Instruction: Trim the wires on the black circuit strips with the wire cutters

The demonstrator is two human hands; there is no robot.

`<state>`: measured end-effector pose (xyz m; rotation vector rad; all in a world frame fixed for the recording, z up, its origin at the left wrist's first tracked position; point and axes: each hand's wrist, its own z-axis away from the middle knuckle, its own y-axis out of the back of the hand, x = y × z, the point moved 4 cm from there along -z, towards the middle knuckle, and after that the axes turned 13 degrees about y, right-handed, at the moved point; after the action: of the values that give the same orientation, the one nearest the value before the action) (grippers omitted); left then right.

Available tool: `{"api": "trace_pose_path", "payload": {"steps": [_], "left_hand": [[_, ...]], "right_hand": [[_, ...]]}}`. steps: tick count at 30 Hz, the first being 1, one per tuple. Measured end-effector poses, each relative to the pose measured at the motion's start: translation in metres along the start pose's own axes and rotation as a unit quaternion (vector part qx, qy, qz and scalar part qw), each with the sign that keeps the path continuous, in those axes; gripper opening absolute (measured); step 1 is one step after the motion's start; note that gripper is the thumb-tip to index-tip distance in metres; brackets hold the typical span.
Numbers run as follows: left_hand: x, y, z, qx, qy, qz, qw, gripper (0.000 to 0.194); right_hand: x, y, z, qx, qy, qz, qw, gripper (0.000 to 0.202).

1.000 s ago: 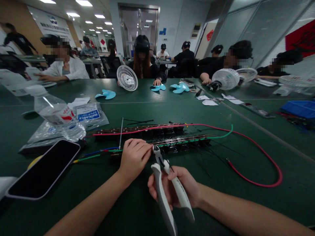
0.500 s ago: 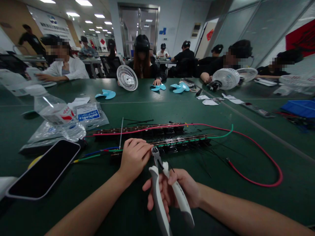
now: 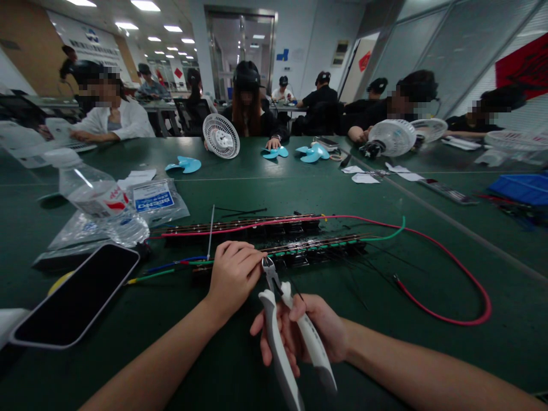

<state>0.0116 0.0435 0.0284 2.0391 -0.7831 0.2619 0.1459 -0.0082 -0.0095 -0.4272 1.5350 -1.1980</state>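
My right hand (image 3: 319, 325) is wrapped loosely around a pair of diagonal cutters (image 3: 274, 277) with white and grey handles, their handles spread and jaws pointing away from me. The jaw tips are right by the fingertips of my left hand (image 3: 235, 274). That hand lies over the nearer long black strip with metal contacts (image 3: 317, 246), its fingers bent and pressed together around it. What sits between the jaws is too small to tell. A green wire (image 3: 387, 236) runs along this strip. Behind it lies a second, similar strip (image 3: 291, 221) with a red wire (image 3: 454, 260) along it.
To the left are a phone (image 3: 77, 297), a plastic bottle (image 3: 105, 205) and a clear bag (image 3: 160, 194). A white cable tie (image 3: 211, 231) stands up by the strips. Across the table, people sit near blue fan blades (image 3: 184, 164) and a white fan grille (image 3: 221, 136).
The cutters' tips have shifted slightly left, and their handles are a little closer together. Fingers of my right hand have curled in slightly. My left hand stays in place.
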Motion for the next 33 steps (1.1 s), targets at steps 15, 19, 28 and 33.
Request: {"api": "trace_pose_path", "payload": {"steps": [15,19,28,33], "left_hand": [[0.0003,-0.0005,0.0003,-0.006,0.003,-0.003,1.000,0.016],[0.0008,-0.0003,0.0006,-0.007,0.002,-0.004,1.000,0.016],[0.0006,0.0000,0.0013,-0.013,0.001,-0.007,1.000,0.016],[0.0008,-0.0007,0.0007,-0.015,0.003,-0.011,1.000,0.016]], "right_hand": [[-0.0004,0.0000,-0.0005,-0.008,0.002,0.008,1.000,0.060],[-0.0006,-0.0006,-0.0008,-0.003,0.000,0.010,1.000,0.060],[-0.0011,-0.0014,-0.0006,-0.003,0.004,0.007,1.000,0.059],[-0.0012,-0.0016,-0.0007,0.000,0.001,0.004,1.000,0.059]]}}
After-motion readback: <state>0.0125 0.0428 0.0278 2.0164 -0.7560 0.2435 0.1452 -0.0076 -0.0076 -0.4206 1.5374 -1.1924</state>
